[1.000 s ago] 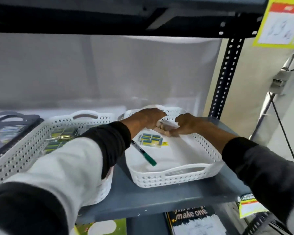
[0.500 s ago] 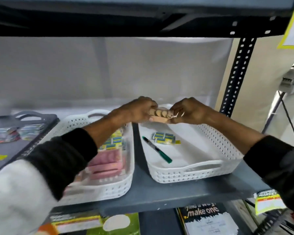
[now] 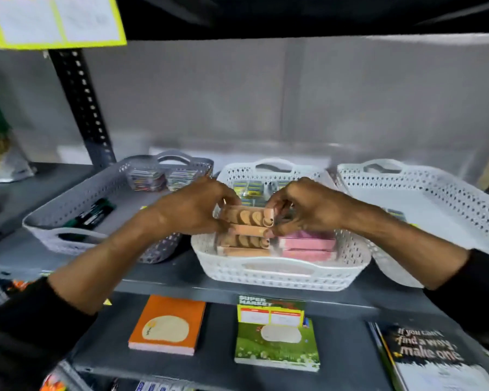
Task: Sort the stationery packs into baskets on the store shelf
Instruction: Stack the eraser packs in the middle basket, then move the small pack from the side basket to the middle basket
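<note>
stationery pack [image 3: 247, 216], a tan box printed with a row of round shapes, is held above the middle white basket [image 3: 280, 273], over that basket's front left part. the left hand [image 3: 192, 206] pinches its left end and the right hand [image 3: 308, 206] pinches its right end, fingers of both curled onto the pack. directly under it, inside the middle white basket, lies a stack of matching tan packs [image 3: 243, 245], and just right of that stack sit pink packs [image 3: 308, 245]. small blue and yellow packs [image 3: 251, 189] fill the back of the same basket. left of the middle white basket, touching or nearly touching it, stands a grey basket [image 3: 76, 204] with dark pens [image 3: 93, 214] along its left side and colourful packs [image 3: 164, 177] at its back. right of the middle white basket stands another white basket [image 3: 446, 187], mostly bare inside, though what shows beyond the right forearm is too blurred to name. all three rest on the grey shelf [image 3: 175, 275]. below the middle white basket, on the lower shelf, lie an orange notebook [image 3: 168, 324], a green notebook [image 3: 277, 344] behind a price tag [image 3: 270, 313], and a black notebook [image 3: 429, 359].
</note>
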